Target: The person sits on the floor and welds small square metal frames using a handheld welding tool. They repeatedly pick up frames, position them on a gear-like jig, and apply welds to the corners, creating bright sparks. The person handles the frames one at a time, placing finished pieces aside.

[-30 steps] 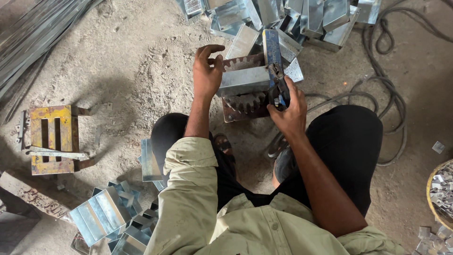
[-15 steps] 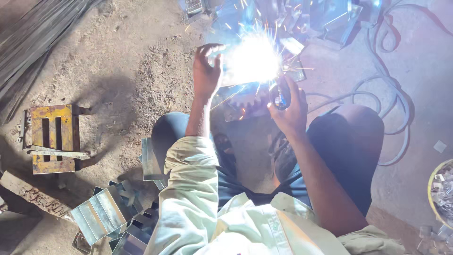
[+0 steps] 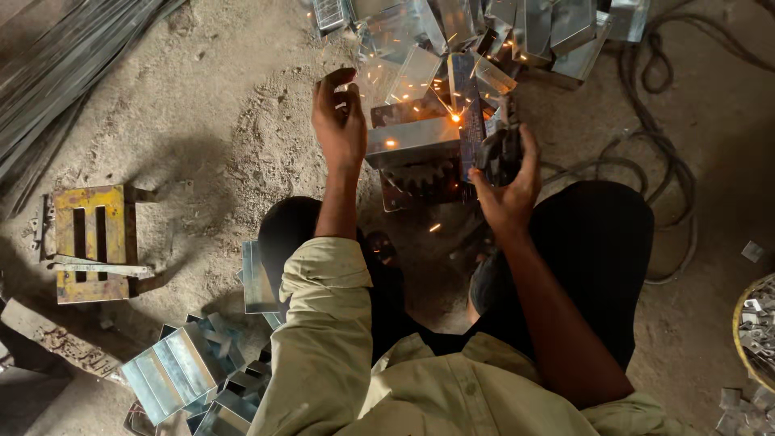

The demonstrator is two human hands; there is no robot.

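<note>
The right hand (image 3: 507,187) has its fingers wrapped around a dark welding electrode holder (image 3: 499,152), its tip at a glowing orange spot (image 3: 456,118) on the folded sheet-metal bracket (image 3: 413,133) lying on the toothed steel jig (image 3: 424,179) on the dirt floor (image 3: 202,121). The left hand (image 3: 339,121) hangs just beside the bracket's left end, fingers loosely curled and holding nothing. With sparks flying, this weld looks only partly done, while similar brackets lie heaped beyond (image 3: 484,24) and beside the knee (image 3: 182,367).
</note>
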